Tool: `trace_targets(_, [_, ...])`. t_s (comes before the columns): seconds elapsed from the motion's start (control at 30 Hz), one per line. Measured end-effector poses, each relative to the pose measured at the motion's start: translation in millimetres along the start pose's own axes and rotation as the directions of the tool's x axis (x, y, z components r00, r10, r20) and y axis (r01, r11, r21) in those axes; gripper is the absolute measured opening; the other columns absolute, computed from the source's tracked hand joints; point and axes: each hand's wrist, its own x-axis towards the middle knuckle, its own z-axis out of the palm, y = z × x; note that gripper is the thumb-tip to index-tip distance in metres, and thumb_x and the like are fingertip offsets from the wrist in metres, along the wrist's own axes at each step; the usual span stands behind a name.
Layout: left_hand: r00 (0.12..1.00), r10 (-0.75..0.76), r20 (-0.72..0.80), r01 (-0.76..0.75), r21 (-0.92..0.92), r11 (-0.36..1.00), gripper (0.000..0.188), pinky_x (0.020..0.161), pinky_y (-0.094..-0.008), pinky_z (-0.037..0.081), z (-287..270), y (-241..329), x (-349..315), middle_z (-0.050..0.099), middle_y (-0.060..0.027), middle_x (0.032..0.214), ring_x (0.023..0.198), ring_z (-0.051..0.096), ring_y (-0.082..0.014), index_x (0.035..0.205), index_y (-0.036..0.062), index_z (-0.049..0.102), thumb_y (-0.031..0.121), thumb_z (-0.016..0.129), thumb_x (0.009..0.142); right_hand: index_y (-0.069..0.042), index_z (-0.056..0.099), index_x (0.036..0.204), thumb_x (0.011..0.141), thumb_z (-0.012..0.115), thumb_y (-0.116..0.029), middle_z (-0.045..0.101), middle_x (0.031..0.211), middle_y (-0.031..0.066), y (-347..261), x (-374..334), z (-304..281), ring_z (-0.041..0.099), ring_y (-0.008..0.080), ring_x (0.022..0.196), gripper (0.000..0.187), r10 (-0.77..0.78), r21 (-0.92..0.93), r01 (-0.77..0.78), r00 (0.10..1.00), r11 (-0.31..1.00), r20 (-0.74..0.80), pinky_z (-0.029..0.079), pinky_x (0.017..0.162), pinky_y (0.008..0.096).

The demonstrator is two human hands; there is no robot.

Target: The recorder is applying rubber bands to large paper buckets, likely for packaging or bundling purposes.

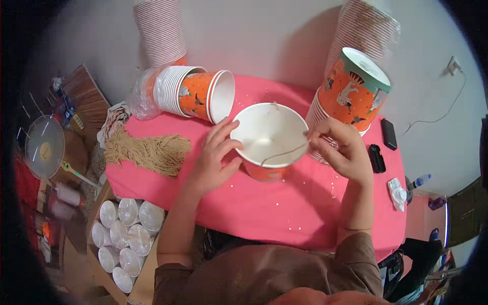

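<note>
Left hand fingers spread at left rim of upright paper tub mid-table, right hand pinching thin string at right rim, inverted orange-green tub crowding just beyond, tan string bundle left.

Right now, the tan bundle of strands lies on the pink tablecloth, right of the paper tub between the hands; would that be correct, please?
Not quite: the head view shows the tan bundle of strands on the pink tablecloth, but left of that paper tub.
</note>
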Motion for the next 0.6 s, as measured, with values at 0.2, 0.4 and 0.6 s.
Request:
trace_targets(0.2, [0.904,-0.427,0.004,0.249,-0.816,0.521,0.018,0.093,-0.0292,0.044,4,-15,7,0.063,-0.0040,0.102,0.104,0.058,-0.0127,0.106,0.0024,0.058,-0.003,0.055,0.089,-0.002,0.060,0.119,0.068,0.083,-0.024,0.057,0.110,0.0121,-13,0,-20,0.055,0.0304,0.100,0.060,-0.085,-0.171,0.125,0.972,0.977,0.221,0.046,0.084,0.0373])
trace_targets(0.4, [0.865,-0.497,-0.074,0.117,-0.932,0.342,0.021,0.090,-0.0241,0.043,35,-12,29,0.062,-0.0029,0.104,0.097,0.056,-0.0078,0.114,-0.0019,0.056,0.014,0.051,0.100,-0.011,0.060,0.127,0.068,0.079,-0.017,0.050,0.120,0.0157,-25,10,-16,0.055,0.0330,0.105,0.062,-0.062,-0.401,0.204,0.939,0.893,0.339,0.047,0.089,0.0381])
trace_targets(0.6, [0.861,-0.497,-0.109,0.216,-0.806,0.551,0.029,0.096,-0.0270,0.043,55,-21,18,0.062,-0.0047,0.114,0.107,0.056,-0.0118,0.122,-0.0009,0.054,0.012,0.056,0.097,-0.002,0.063,0.118,0.093,0.063,-0.026,0.065,0.103,0.0018,-22,41,-77,0.060,0.0094,0.089,0.035,0.122,-0.081,-0.146,0.961,0.986,-0.246,0.049,0.080,0.0246])
